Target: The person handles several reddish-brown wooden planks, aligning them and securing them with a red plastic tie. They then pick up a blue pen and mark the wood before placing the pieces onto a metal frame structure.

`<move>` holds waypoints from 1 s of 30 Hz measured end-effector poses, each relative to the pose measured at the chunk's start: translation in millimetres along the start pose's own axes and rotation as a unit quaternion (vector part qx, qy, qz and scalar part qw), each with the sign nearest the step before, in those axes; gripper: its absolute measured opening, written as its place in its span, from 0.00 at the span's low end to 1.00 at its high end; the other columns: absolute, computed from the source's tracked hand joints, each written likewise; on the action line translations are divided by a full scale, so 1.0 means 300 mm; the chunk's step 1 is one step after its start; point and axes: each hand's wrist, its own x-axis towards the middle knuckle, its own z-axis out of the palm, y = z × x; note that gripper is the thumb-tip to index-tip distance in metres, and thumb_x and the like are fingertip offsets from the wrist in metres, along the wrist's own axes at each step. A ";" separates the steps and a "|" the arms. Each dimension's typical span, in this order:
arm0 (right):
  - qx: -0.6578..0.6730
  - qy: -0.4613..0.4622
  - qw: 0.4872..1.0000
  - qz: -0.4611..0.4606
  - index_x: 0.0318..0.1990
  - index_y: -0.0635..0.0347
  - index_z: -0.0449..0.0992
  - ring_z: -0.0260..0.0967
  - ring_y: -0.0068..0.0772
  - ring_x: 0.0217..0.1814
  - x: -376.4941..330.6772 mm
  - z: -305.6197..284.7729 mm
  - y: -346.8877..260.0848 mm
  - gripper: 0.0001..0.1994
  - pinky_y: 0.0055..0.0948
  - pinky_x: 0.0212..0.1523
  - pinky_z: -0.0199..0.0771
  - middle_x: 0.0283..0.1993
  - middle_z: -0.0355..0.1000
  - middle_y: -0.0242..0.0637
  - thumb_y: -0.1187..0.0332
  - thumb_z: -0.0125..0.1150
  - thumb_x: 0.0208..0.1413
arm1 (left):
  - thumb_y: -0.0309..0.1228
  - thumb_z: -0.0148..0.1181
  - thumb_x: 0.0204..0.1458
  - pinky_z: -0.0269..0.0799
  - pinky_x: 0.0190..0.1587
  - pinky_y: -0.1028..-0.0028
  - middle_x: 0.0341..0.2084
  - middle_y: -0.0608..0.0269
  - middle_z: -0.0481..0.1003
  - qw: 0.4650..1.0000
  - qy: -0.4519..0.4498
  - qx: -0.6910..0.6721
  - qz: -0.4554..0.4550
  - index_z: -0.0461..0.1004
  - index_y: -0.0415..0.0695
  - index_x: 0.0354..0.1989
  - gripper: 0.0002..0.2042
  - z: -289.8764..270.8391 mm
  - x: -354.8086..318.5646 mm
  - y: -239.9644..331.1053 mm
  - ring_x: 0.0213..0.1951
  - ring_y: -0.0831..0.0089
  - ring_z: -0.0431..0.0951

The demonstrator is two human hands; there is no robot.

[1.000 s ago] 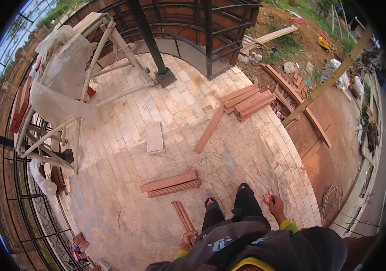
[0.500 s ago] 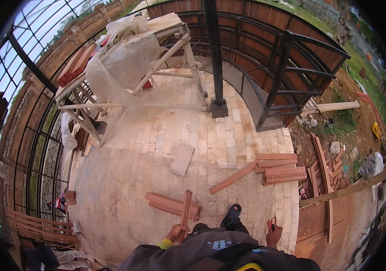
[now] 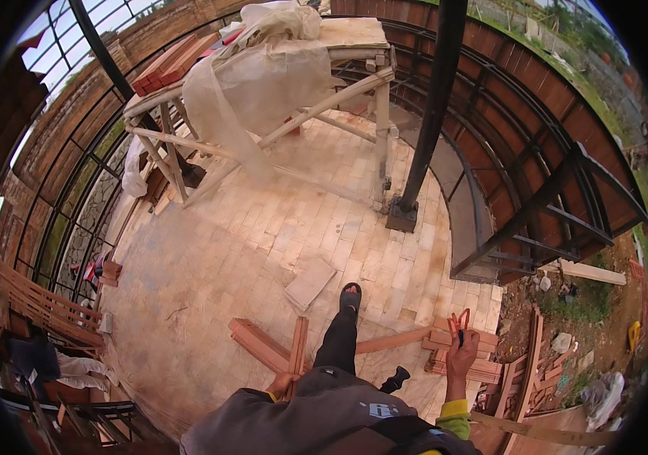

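My left hand (image 3: 281, 385) is closed around reddish-brown wooden slats (image 3: 298, 343), held upright beside my body. Behind them a bundle of similar slats (image 3: 256, 343) lies on the pale tiles. Out to the right, my right hand (image 3: 460, 355) is raised and closed on a small red two-pronged tool (image 3: 458, 321), which looks like pliers. This tool overlaps the stacked slats (image 3: 438, 341) on the floor behind it. Part of my left hand is hidden by my dark sweatshirt.
A loose tile (image 3: 310, 283) lies ahead of my foot. Beyond stands a wooden trestle table (image 3: 350, 32) draped with plastic sheeting (image 3: 256, 91). A black post (image 3: 430, 114) rises near a curved metal-framed wooden wall (image 3: 521, 121). More planks (image 3: 525, 371) lie on the earth at right.
I have stepped forward, with one foot now well ahead. My right hand has risen with the red tool. The view has shifted, and the slats stay in my left hand.
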 end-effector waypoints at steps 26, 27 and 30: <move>0.351 -0.162 0.910 -0.149 0.33 0.66 0.73 0.62 0.22 0.25 2.336 1.085 -1.296 0.11 0.27 0.28 0.65 0.23 0.67 0.31 0.65 0.56 0.59 | 0.22 0.64 0.31 0.71 0.32 0.73 0.25 0.55 0.77 0.985 0.035 0.010 0.169 0.72 0.31 0.33 0.16 0.368 0.575 1.272 0.27 0.66 0.76; 0.314 -0.166 0.921 -0.159 0.33 0.66 0.73 0.61 0.22 0.24 2.422 1.135 -1.305 0.11 0.27 0.28 0.65 0.23 0.67 0.31 0.64 0.56 0.59 | 0.23 0.62 0.34 0.70 0.30 0.74 0.24 0.57 0.77 0.950 0.062 0.142 0.272 0.74 0.31 0.32 0.14 0.390 0.564 1.248 0.27 0.67 0.76; 0.270 -0.184 0.930 -0.168 0.33 0.66 0.73 0.60 0.22 0.21 2.665 1.251 -1.361 0.13 0.27 0.24 0.63 0.22 0.67 0.31 0.63 0.55 0.58 | 0.25 0.61 0.37 0.69 0.29 0.75 0.23 0.59 0.76 0.973 0.117 0.034 0.195 0.75 0.32 0.30 0.11 0.422 0.644 1.234 0.26 0.70 0.75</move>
